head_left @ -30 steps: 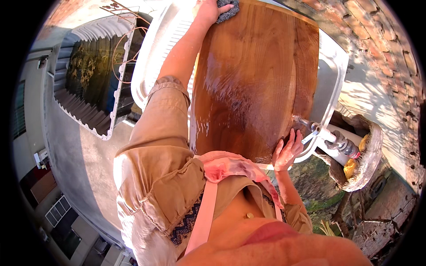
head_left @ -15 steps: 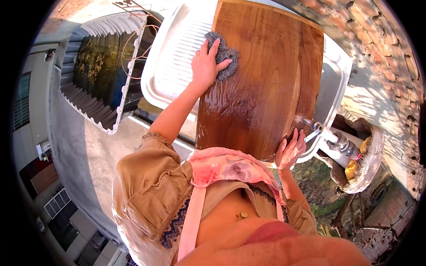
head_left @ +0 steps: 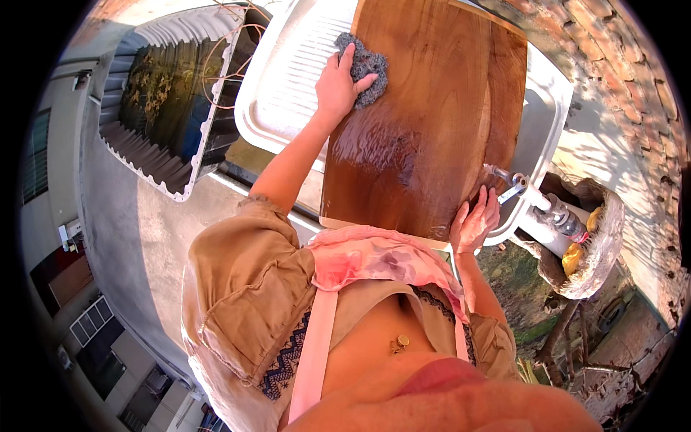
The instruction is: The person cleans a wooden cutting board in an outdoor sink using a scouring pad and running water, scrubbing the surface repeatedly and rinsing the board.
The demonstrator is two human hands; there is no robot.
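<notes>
A large brown wooden board (head_left: 439, 93) lies across a white washing sink, its surface wet and glossy. My left hand (head_left: 337, 85) is pressed over a grey, fuzzy scouring pad (head_left: 371, 66) at the board's left edge, thumb and fingers spread around it. At the near right corner, my right hand (head_left: 475, 222) rests against the board, fingers stretched and a little apart. Just beyond those fingers is a metal tap (head_left: 515, 186). Water glistens on the board near the tap and across its left half.
The sink's ribbed drainboard (head_left: 288, 65) shows left of the board. Farther left stands a corrugated grey tub (head_left: 115, 93) of dark water, with a bent wire frame (head_left: 216, 75) by it. A hollow log-like planter (head_left: 601, 248) and brick wall (head_left: 626, 79) flank the right side.
The whole scene sits slightly higher in the picture. The left hand and scouring pad stay at about the same place on the board's left edge. Wet highlights on the board have shifted.
</notes>
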